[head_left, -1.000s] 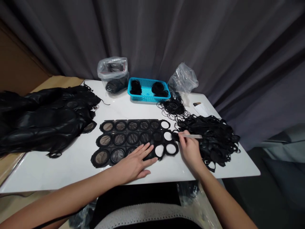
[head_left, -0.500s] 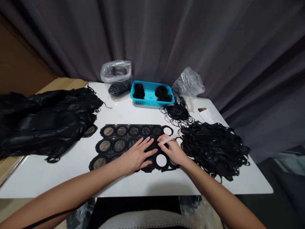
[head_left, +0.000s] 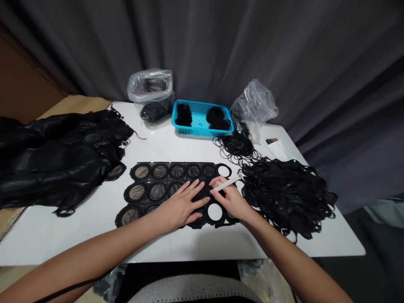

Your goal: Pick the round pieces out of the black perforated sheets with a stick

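Note:
A black sheet [head_left: 148, 182] with rows of round ring shapes lies flat on the white table. My left hand [head_left: 181, 204] rests on it, palm down with the fingers spread. My right hand [head_left: 230, 198] pinches a slim, pale pen-like tool [head_left: 229, 183] over the sheet's right part; its tip is hidden by the fingers. Near that hand, two round openings in the sheet show white through them. Right beside the sheet sits a heap of black cut scraps [head_left: 287, 198] with looped edges.
Behind the sheet stands a blue basket [head_left: 202, 132] holding black bundles. A clear bag [head_left: 150, 99] with black contents is left of it, another plastic bag [head_left: 257, 103] right. Thin black rings [head_left: 238, 145] lie loose nearby. Black sheets [head_left: 63, 160] are piled at the left.
The camera view has shifted slightly. Both hands stay at nearly the same spots on the sheet, and the right still grips the pen-like tool.

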Available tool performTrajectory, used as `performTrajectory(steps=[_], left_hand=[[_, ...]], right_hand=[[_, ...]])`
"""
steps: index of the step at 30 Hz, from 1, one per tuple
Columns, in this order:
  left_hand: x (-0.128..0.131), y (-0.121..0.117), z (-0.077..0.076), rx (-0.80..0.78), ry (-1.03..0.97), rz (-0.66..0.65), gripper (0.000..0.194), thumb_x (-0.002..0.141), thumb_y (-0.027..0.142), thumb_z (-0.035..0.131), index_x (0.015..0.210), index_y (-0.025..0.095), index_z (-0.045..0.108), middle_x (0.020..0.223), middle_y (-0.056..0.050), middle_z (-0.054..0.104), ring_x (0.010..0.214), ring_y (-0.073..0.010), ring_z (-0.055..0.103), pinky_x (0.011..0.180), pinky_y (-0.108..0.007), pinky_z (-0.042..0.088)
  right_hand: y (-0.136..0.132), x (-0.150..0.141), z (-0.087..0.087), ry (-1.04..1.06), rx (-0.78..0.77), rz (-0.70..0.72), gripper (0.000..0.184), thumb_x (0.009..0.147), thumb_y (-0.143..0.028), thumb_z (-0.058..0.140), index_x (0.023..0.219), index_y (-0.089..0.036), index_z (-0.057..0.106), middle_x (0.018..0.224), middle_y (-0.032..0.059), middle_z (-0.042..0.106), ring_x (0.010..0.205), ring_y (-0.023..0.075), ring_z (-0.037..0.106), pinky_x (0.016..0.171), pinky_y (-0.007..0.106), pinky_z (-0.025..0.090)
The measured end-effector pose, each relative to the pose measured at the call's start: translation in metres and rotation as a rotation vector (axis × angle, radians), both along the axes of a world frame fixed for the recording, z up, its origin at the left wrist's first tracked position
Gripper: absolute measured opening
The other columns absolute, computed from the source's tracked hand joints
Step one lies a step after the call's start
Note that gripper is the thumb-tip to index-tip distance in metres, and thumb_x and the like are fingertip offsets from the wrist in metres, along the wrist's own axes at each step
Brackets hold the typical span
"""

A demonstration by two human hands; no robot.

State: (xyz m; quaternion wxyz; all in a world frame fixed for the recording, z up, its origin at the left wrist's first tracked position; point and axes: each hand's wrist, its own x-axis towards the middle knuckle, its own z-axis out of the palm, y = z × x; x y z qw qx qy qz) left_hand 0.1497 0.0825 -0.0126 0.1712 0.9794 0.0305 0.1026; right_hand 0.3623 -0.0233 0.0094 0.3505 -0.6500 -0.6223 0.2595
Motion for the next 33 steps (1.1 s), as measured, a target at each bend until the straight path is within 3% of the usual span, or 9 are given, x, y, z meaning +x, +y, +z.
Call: performTrajectory(steps=[5,11,15,17,19,21,23,27,33], left_hand=[[-0.001,-0.001,0.001,0.001,0.007,0.003,0.053,0.094,0.036,0.063,0.144,0.024,0.049,0.163,-0.014,0.02,0.15,-0.0335,0.02,0.121,-0.052,0.022],[-0.001,-0.001,0.001,-0.002,0.02,0.011,0.053,0.094,0.035,0.064,0.143,0.024,0.049,0.165,-0.013,0.016,0.151,-0.0356,0.015,0.121,-0.051,0.022],[-0.001,0.0,0.004,0.001,0.022,0.011,0.052,0.095,0.036,0.063,0.144,0.026,0.049,0.164,-0.013,0.018,0.15,-0.037,0.02,0.119,-0.052,0.024],[-0.001,0.002,0.009,0.022,0.036,-0.007,0.053,0.094,0.039,0.064,0.144,0.026,0.049,0.163,-0.014,0.022,0.148,-0.0384,0.023,0.118,-0.053,0.027],[0.002,0.005,0.017,0.062,0.065,-0.027,0.055,0.093,0.046,0.063,0.143,0.027,0.049,0.159,-0.015,0.031,0.146,-0.0394,0.029,0.115,-0.054,0.031],[0.009,0.01,0.025,0.098,0.087,-0.013,0.054,0.094,0.049,0.06,0.142,0.026,0.049,0.153,-0.016,0.042,0.141,-0.0376,0.04,0.112,-0.053,0.036],[0.016,0.014,0.027,0.125,0.072,0.05,0.051,0.096,0.044,0.059,0.141,0.021,0.049,0.15,-0.017,0.046,0.136,-0.0344,0.046,0.112,-0.05,0.037],[0.025,0.022,0.014,0.154,0.015,0.138,0.056,0.095,0.039,0.062,0.142,0.014,0.047,0.154,-0.02,0.038,0.144,-0.0351,0.035,0.117,-0.051,0.03],[0.021,0.026,0.001,0.098,0.048,0.143,0.057,0.095,0.041,0.061,0.146,0.022,0.044,0.159,-0.016,0.031,0.149,-0.0335,0.025,0.119,-0.053,0.026]], right_hand=[[-0.005,-0.006,0.001,-0.124,0.017,0.011,0.013,0.097,-0.021,0.047,0.086,-0.021,0.054,0.107,0.0083,0.058,0.102,0.0219,0.058,0.091,0.038,0.048],[-0.012,-0.021,-0.014,-0.338,0.129,-0.009,0.019,0.097,-0.015,0.041,0.097,-0.022,0.058,0.112,0.0126,0.062,0.106,0.0268,0.056,0.091,0.042,0.05],[-0.006,0.013,-0.007,-0.283,0.137,-0.305,0.023,0.1,-0.023,0.036,0.092,-0.021,0.057,0.091,0.0107,0.067,0.087,0.0259,0.063,0.082,0.039,0.05],[0.001,0.037,0.002,-0.243,0.131,-0.451,0.024,0.101,-0.031,0.038,0.09,-0.021,0.057,0.089,0.0103,0.069,0.081,0.0255,0.064,0.079,0.037,0.049],[0.011,0.055,0.011,-0.24,0.149,-0.507,0.025,0.1,-0.037,0.039,0.089,-0.022,0.056,0.091,0.0109,0.071,0.082,0.0263,0.065,0.078,0.036,0.048],[0.024,0.06,0.014,-0.251,0.172,-0.458,0.026,0.099,-0.039,0.039,0.089,-0.022,0.057,0.092,0.0113,0.071,0.085,0.027,0.066,0.079,0.036,0.048],[0.038,0.053,0.011,-0.246,0.18,-0.319,0.025,0.099,-0.037,0.039,0.088,-0.022,0.056,0.092,0.0108,0.07,0.086,0.0264,0.066,0.081,0.037,0.048],[0.054,0.031,-0.003,-0.2,0.153,-0.061,0.02,0.099,-0.029,0.039,0.088,-0.022,0.055,0.093,0.0095,0.066,0.091,0.0246,0.063,0.085,0.038,0.048],[0.052,0.025,-0.013,-0.066,0.111,-0.024,0.015,0.096,-0.026,0.047,0.082,-0.023,0.053,0.101,0.0072,0.061,0.098,0.0221,0.06,0.09,0.038,0.046]])
